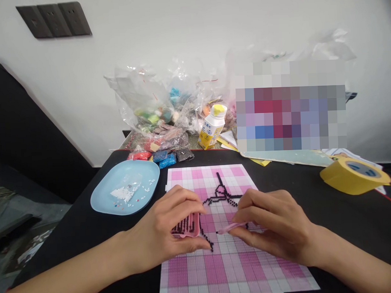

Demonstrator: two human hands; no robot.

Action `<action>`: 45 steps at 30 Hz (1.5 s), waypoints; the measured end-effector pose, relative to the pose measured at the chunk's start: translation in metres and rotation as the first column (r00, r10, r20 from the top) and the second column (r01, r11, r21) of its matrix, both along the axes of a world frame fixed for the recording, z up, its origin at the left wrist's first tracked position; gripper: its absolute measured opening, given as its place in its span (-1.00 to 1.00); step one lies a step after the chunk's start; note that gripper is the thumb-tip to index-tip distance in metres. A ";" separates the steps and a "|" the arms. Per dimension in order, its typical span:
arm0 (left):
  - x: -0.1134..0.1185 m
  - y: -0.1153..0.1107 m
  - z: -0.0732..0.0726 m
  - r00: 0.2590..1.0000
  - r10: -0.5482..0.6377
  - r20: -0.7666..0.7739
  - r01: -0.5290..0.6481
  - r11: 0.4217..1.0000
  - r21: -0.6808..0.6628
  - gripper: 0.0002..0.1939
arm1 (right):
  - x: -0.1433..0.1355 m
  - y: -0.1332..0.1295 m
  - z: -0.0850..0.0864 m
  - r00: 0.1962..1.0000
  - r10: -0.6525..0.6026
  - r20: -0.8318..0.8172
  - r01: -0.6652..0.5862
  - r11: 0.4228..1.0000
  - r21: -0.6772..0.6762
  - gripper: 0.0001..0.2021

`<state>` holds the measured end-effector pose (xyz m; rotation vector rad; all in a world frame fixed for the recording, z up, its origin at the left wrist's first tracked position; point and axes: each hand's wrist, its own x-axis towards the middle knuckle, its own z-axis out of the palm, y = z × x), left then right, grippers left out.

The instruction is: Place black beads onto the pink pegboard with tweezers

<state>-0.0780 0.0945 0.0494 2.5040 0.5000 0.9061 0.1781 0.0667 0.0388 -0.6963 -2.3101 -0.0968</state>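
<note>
My left hand [162, 220] is closed round a small pink tray [197, 227] in which black beads stand in rows. Between the fingers of my right hand [278, 225] are pink tweezers [228, 227]. Their tip points left, above the board, and a small dark spot shows at it, perhaps a bead. Both hands are over a pegboard [257, 270] with pink and white checks. Black beads [220, 192] form a thin outline on its upper and middle part. My right hand hides some of that outline.
At the left, a light blue plate [97, 197] carries a bag of white beads and loose ones. Small bead packets [167, 159] and clear plastic bags [139, 97] lie behind. A yellow-and-white bottle [212, 126] stands at the back. A yellow tape roll [340, 177] lies right.
</note>
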 end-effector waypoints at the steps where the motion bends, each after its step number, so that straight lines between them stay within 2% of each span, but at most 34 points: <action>1: 0.000 0.000 0.000 1.000 0.000 0.001 0.000 1.000 -0.001 -0.64 | 0.000 0.000 0.000 1.000 0.000 0.000 0.000 1.000 -0.004 -0.90; 10: -0.001 -0.001 -0.004 1.000 -0.001 0.022 0.000 1.000 0.011 -0.64 | -0.002 -0.002 0.004 0.992 0.106 0.066 -0.100 0.991 -0.090 -0.84; 19: 0.001 -0.001 0.001 1.000 -0.003 -0.021 0.002 1.000 -0.023 -0.65 | -0.002 -0.004 0.001 0.989 0.128 0.071 -0.117 0.982 -0.149 -0.78; 31: 0.000 -0.002 0.002 0.999 -0.031 -0.034 0.030 0.999 -0.029 -0.65 | -0.004 -0.004 0.007 0.984 0.133 0.116 -0.116 0.982 -0.148 -0.69; 38: 0.000 0.000 -0.002 1.000 0.004 -0.002 -0.004 0.999 -0.037 -0.50 | -0.002 -0.003 0.006 0.984 0.129 0.119 -0.113 0.984 -0.135 -0.73; 45: -0.002 -0.001 -0.004 0.998 0.062 -0.019 -0.064 0.992 -0.109 -0.44 | -0.001 -0.003 0.007 0.982 0.122 0.143 -0.107 0.988 -0.109 -0.78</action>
